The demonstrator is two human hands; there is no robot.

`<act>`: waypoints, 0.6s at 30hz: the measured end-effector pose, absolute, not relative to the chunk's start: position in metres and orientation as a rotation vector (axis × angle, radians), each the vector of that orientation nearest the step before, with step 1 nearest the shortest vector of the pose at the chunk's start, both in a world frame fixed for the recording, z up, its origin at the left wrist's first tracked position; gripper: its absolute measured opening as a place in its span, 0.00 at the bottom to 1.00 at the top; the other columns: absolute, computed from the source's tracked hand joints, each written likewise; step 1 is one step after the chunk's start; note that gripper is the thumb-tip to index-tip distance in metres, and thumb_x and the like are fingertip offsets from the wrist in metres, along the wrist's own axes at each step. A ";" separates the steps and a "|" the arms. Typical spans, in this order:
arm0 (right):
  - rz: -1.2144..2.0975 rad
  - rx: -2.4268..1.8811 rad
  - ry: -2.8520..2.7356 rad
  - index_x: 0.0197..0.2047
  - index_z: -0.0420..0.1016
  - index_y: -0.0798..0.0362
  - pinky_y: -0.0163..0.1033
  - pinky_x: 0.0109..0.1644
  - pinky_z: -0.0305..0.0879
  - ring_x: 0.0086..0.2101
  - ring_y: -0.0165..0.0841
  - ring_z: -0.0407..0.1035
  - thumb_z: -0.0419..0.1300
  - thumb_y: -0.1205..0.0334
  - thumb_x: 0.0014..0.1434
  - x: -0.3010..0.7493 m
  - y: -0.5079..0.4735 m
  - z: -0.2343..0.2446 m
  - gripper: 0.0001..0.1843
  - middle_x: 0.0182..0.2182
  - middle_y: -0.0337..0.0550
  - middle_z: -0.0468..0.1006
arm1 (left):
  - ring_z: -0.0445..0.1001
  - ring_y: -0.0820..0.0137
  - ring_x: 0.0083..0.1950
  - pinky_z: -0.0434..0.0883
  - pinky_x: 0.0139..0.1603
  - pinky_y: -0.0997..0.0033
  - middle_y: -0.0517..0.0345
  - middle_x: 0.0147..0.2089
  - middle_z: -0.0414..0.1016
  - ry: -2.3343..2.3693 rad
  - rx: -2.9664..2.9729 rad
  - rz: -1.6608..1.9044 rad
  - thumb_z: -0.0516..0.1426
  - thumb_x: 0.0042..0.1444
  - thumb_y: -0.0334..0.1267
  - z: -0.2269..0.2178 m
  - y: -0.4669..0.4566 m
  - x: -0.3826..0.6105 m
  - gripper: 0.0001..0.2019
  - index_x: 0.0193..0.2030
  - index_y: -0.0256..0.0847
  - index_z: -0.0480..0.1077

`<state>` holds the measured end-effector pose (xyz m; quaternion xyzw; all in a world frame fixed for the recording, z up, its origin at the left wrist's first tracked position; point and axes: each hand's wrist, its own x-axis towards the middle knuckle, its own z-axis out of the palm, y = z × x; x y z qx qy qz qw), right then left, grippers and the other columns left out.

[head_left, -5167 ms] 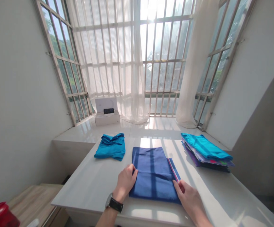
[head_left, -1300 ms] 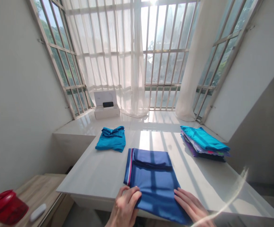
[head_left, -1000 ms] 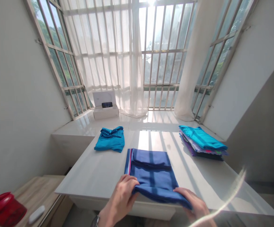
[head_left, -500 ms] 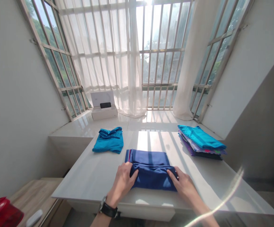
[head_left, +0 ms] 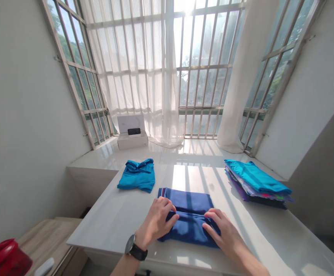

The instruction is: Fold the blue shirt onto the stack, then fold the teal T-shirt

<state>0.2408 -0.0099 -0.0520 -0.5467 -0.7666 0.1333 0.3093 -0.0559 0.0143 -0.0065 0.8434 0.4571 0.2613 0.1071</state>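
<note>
Blue garment (head_left: 189,226), now folded shorter, lies pressed flat under left hand (head_left: 157,224) and right hand (head_left: 221,230), open-palmed.

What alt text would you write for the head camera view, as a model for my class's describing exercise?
The left hand and right hand rest on a folded navy garment on a white table. A teal shirt lies to its left and a stack of folded clothes to its right, before curtained, barred windows.

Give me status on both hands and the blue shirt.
Left hand, right hand: both on the blue shirt, folded flat. Teal polo shirt to its left, clothes stack right, neither touching.
</note>
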 end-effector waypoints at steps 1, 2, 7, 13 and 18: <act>0.399 -1.459 -2.039 0.45 0.77 0.45 0.46 0.56 0.72 0.50 0.40 0.75 0.57 0.50 0.67 0.241 -0.009 -0.051 0.12 0.48 0.46 0.78 | 0.73 0.59 0.52 0.69 0.57 0.57 0.56 0.45 0.79 1.367 2.477 0.725 0.62 0.63 0.42 -0.008 0.017 -0.055 0.05 0.42 0.45 0.76; 0.441 -1.475 -2.042 0.44 0.77 0.45 0.46 0.56 0.72 0.49 0.40 0.75 0.56 0.49 0.67 0.242 -0.009 -0.051 0.12 0.47 0.45 0.78 | 0.74 0.59 0.51 0.69 0.56 0.57 0.56 0.44 0.79 1.387 2.469 0.678 0.65 0.62 0.43 -0.009 0.020 -0.055 0.06 0.40 0.44 0.77; 0.580 -1.607 -1.990 0.40 0.74 0.46 0.46 0.54 0.70 0.45 0.40 0.76 0.54 0.46 0.67 0.246 -0.002 -0.051 0.15 0.42 0.44 0.78 | 0.75 0.63 0.48 0.68 0.54 0.61 0.59 0.42 0.81 1.397 2.401 0.588 0.65 0.62 0.39 -0.014 0.029 -0.057 0.03 0.37 0.44 0.78; 0.541 -1.730 -2.002 0.34 0.71 0.47 0.45 0.49 0.70 0.40 0.41 0.75 0.57 0.46 0.62 0.248 0.010 -0.049 0.14 0.39 0.45 0.77 | 0.76 0.64 0.45 0.68 0.50 0.66 0.58 0.39 0.80 1.385 2.218 0.746 0.63 0.63 0.37 -0.022 0.031 -0.060 0.03 0.37 0.42 0.76; 0.419 -1.527 -2.015 0.32 0.68 0.46 0.43 0.50 0.69 0.42 0.40 0.75 0.53 0.45 0.66 0.249 0.015 -0.054 0.16 0.38 0.45 0.78 | 0.76 0.65 0.43 0.68 0.45 0.69 0.57 0.39 0.80 1.343 2.092 0.846 0.61 0.62 0.35 -0.034 0.032 -0.062 0.04 0.35 0.42 0.75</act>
